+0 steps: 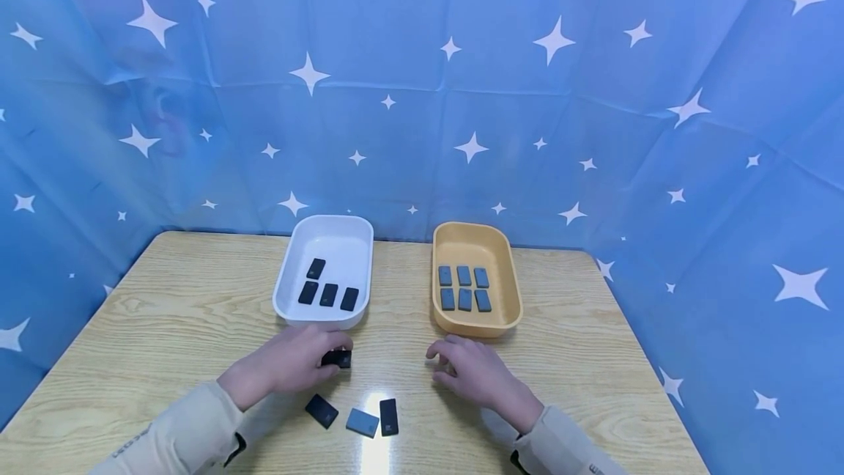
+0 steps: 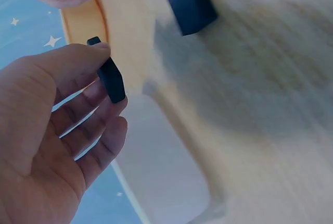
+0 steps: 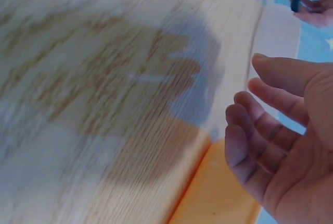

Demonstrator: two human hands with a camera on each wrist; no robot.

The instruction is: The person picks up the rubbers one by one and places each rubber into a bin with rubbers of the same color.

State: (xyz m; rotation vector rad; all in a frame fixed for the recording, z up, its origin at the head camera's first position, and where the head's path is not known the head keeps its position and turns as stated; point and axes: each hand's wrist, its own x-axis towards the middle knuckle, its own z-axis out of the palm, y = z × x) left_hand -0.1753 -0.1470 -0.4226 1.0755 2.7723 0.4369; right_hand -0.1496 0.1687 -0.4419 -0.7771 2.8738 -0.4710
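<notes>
My left hand [image 1: 290, 361] pinches a small flat black rectangular block [image 1: 338, 358] between thumb and fingers, just in front of the white bin [image 1: 323, 223]. In the left wrist view this held block [image 2: 111, 78] stands on edge between the thumb and fingertips. My right hand [image 1: 478, 376] hovers in front of the orange bin [image 1: 478, 328], its fingers loosely bent; the right wrist view shows nothing between them. Nearest the left hand on the table lies a black block [image 1: 321, 411]. Another black block [image 1: 389, 416] lies beside a blue-grey block [image 1: 363, 422].
Inside the white bin, several black blocks [image 1: 328, 295] sit toward the near end. Two rows of blue-grey blocks [image 1: 464, 299] lie in the orange bin. Behind the wooden table [image 1: 574, 328] hangs a blue curtain [image 1: 395, 130] with white stars.
</notes>
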